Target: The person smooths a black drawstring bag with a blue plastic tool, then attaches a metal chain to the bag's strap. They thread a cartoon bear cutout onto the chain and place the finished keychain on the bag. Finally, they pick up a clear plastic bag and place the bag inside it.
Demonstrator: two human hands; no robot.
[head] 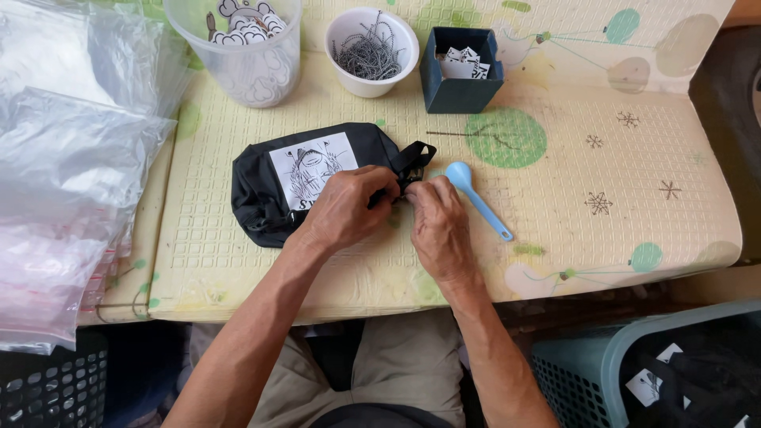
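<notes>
1. Head view: black pouch point(273, 190) lies on the padded tabletop point(555, 238).
2. Left hand point(345, 208) and right hand point(437, 226), fingers pinched together, grip its right end.
3. Blue spoon point(477, 198) lies just beside the right hand.

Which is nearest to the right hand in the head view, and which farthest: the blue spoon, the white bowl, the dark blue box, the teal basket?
From the right hand:
1. Blue spoon, just right of the fingers.
2. Dark blue box, at the mat's far edge.
3. White bowl, left of the box; near enough to the box's distance that the two are hard to rank.
4. Teal basket, low on the right, off the mat.
</notes>
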